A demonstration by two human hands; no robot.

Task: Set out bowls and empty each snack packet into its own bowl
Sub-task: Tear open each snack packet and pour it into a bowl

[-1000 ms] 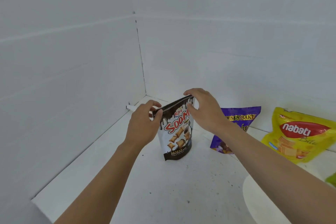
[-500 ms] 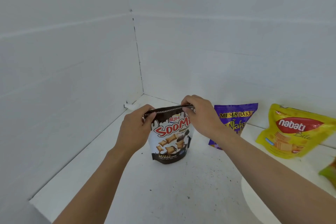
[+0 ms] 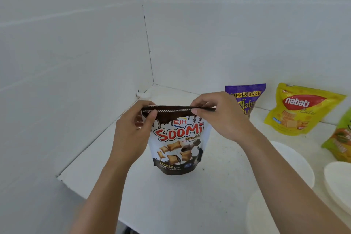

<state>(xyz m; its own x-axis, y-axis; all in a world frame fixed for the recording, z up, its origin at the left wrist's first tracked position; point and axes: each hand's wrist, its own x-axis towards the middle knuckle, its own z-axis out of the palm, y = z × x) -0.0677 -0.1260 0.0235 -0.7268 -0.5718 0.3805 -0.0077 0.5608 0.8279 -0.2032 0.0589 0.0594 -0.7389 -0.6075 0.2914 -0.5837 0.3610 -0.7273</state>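
Both hands, the left hand [image 3: 133,129] and right hand [image 3: 218,116], pinch opposite ends of the upright Soomi packet [image 3: 177,144]'s sealed top, seemingly to tear it open, with white bowls [image 3: 296,159] waiting to its right.

Your left wall [image 3: 66,81] and rear wall [image 3: 228,43] close the corner; purple packet [image 3: 247,99], yellow packet [image 3: 296,112] and white bowls [image 3: 296,159] crowd the right; near counter [image 3: 171,205] lies open.

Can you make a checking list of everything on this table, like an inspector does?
Surface: white counter, a few dark specks.
Job's things: Soomi packet upright, top looks closed; purple packet and yellow Nabati packet stand by the back wall; green packet at right edge; white bowls at right, empty where visible.
Clutter: small white object in the corner.
Hands: left hand and right hand pinch the Soomi packet's top strip.
Cables: nothing seen.
Surroundings: white walls.
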